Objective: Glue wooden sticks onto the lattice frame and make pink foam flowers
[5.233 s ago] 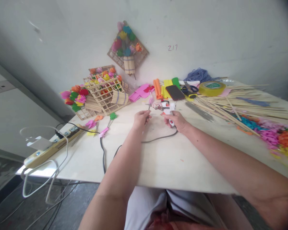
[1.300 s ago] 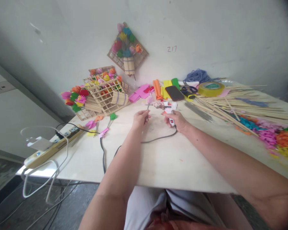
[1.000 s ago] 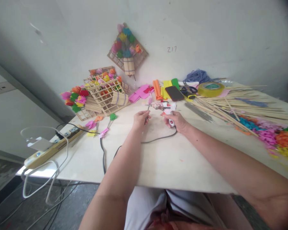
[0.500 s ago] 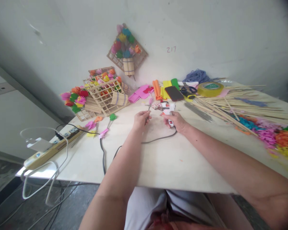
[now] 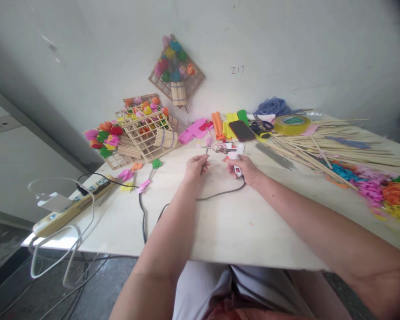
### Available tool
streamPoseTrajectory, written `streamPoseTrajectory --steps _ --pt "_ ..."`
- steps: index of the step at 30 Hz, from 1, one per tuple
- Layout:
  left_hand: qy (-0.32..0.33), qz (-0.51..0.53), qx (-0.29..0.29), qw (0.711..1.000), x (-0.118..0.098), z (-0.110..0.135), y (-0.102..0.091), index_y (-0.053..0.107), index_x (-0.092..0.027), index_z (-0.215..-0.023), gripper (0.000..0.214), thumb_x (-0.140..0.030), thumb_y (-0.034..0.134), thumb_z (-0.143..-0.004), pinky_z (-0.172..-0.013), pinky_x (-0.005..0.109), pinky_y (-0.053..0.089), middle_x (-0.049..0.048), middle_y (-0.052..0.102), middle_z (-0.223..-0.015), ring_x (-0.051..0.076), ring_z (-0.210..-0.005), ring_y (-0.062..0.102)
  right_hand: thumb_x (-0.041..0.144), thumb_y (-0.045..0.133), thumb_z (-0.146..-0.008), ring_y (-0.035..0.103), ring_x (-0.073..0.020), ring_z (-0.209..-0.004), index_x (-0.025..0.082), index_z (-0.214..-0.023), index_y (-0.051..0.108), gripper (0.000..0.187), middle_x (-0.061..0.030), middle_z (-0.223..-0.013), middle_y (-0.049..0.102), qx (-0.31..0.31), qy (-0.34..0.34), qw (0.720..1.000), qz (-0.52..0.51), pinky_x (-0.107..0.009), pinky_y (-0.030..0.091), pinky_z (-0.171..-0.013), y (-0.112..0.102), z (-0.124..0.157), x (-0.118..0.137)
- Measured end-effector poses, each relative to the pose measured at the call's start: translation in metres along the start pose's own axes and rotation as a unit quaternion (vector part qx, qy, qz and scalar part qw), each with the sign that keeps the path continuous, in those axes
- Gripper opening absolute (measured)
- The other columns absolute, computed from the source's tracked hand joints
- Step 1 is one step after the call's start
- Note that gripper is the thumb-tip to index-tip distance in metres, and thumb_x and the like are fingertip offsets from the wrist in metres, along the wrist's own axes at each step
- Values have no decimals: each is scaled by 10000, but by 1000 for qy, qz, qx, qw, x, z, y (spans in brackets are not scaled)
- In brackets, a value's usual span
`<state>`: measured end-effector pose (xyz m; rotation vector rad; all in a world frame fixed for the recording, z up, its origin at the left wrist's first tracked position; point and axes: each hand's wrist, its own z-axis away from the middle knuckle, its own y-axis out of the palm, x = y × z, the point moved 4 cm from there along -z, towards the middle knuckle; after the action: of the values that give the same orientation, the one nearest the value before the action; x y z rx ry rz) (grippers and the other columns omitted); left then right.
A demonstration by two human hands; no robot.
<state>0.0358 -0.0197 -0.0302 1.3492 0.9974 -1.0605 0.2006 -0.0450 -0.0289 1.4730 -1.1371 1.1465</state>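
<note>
My right hand [image 5: 245,168] is wrapped round the handle of a white glue gun [image 5: 231,151], whose nozzle points left. My left hand [image 5: 195,165] pinches a thin stick topped with a small pink flower [image 5: 209,141], held upright just at the gun's tip. Both hands hover over the middle of the pale table [image 5: 226,218]. The gun's black cord [image 5: 216,194] runs back across the table toward its front edge.
Finished stick flowers [image 5: 143,171] lie left of my hands. Wooden lattice racks with flowers [image 5: 143,129] stand at the back left, a power strip [image 5: 73,202] at the left edge. A phone [image 5: 242,130], scissors [image 5: 262,126], tape roll [image 5: 291,123], bamboo sticks [image 5: 326,142] and coloured petals [image 5: 376,186] are on the right.
Hardly anything differs: my hands stay together with the gun's tip at the flower, which shifts slightly between frames. The view has drifted a little.
</note>
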Motion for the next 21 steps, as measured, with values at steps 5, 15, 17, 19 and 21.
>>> streamPoseTrajectory --steps 5,15,17,19,21 --pt "0 4 4 1000 1 -1 -1 568 -117 -780 253 -303 680 -650 -331 151 175 -32 517 -502 16 -357 371 365 653 -640 413 -76 -314 151 -660 551 238 22 -465 549 -5 4 1000 -3 -212 292 -310 0 -1 -1" --pt "4 4 -19 1000 1 -1 -4 559 -118 -764 256 -300 690 -642 -332 153 187 -32 522 -502 16 -358 378 359 653 -638 408 -75 -314 135 -701 583 243 24 -464 546 -5 -1 1000 -11 -212 300 -304 -1 0 -1" --pt "5 2 -22 1000 1 -1 -3 560 -119 -764 262 -306 694 -638 -332 153 187 -32 523 -502 15 -357 379 362 648 -639 407 -76 -314 135 -713 586 247 25 -464 546 -3 -3 1000 -13 -213 297 -305 -1 0 -1" --pt "2 -2 -26 1000 1 -1 -3 560 -120 -765 265 -306 696 -635 -333 153 189 -33 523 -500 15 -355 378 362 645 -642 408 -77 -314 135 -718 587 246 26 -465 546 0 -6 1000 -12 -214 296 -306 -1 0 -1" --pt "-1 -7 -27 1000 1 -1 -3 559 -121 -765 260 -301 695 -635 -335 152 193 -33 524 -500 16 -357 381 356 644 -641 411 -78 -316 136 -725 588 242 26 -467 547 1 -9 1000 -8 -215 296 -308 -1 0 -1"
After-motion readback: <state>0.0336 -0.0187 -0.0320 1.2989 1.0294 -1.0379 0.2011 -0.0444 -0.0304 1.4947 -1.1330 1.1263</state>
